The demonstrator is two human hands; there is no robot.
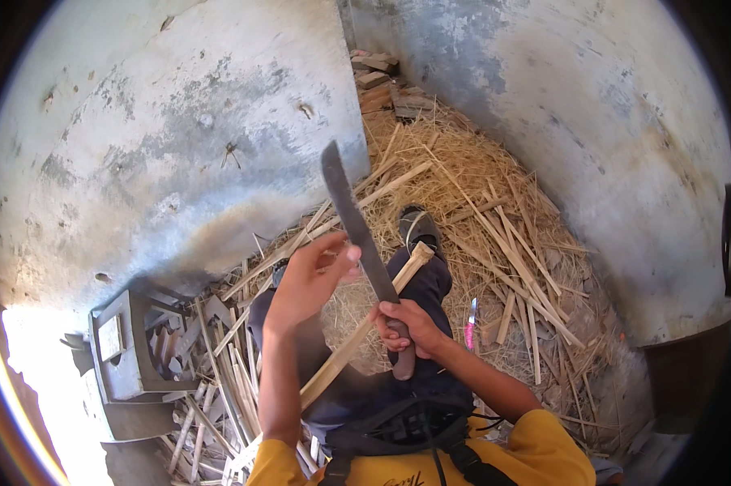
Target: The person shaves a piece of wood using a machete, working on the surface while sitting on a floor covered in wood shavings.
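My right hand (414, 326) is closed round the brown handle of a machete (354, 219), whose long dark blade points up and away to the left. My left hand (310, 279) is beside the blade, fingers loosely curled and apart, holding nothing; whether a fingertip touches the blade I cannot tell. A split bamboo strip (330, 374) slants across my lap and right leg, passing under the machete and close by my right hand. Whether that hand also grips the strip is hidden.
Straw and shavings (479, 174) cover the floor, with several bamboo strips (518, 259) on the right. A pink-handled knife (470, 334) lies right of my leg. On the left is a grey box-like frame (130, 356). Worn walls (244, 121) stand left and right; bricks (374, 77) lie far off.
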